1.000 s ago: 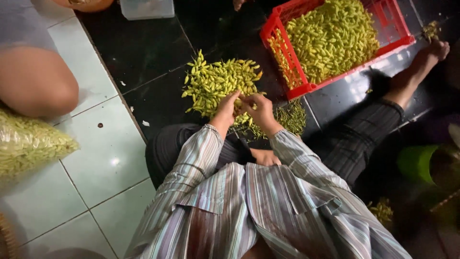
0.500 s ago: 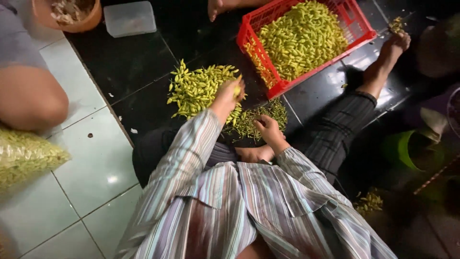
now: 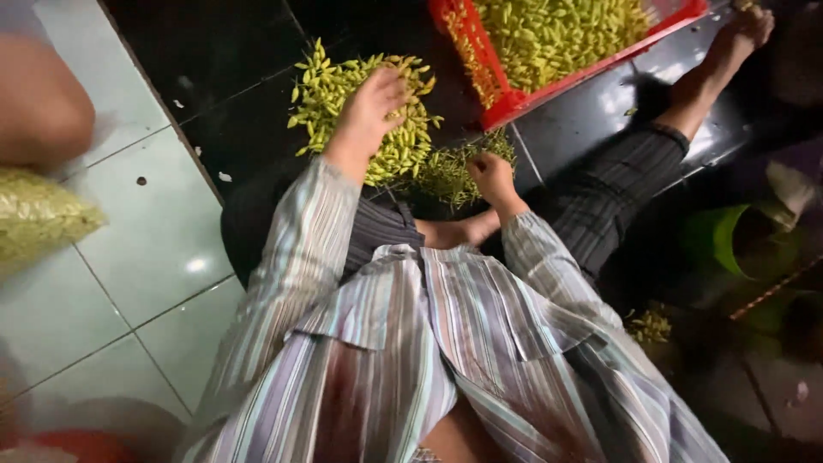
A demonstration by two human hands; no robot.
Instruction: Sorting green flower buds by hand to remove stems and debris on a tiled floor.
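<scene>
I sit on the floor in a striped shirt, looking down. A heap of small yellow-green chillies (image 3: 330, 94) lies on the dark tile ahead. My left hand (image 3: 373, 107) reaches into that heap, fingers spread over the chillies. My right hand (image 3: 490, 174) is curled closed over a smaller pile of green stems (image 3: 446, 176) beside the heap; whether it grips anything is hidden. A red plastic crate (image 3: 497, 90) full of the same chillies stands just beyond.
My right leg stretches out to a bare foot (image 3: 741, 30) by the crate. Another person's knee (image 3: 43, 107) is at the far left, above a bulging clear bag of chillies (image 3: 39, 219). A green container (image 3: 737, 240) sits at right. Pale tiles lie to the left.
My hands, together a second ago, have parted: the left has gone forward into the chilli heap, the right has dropped to the stem pile. The view has tilted down.
</scene>
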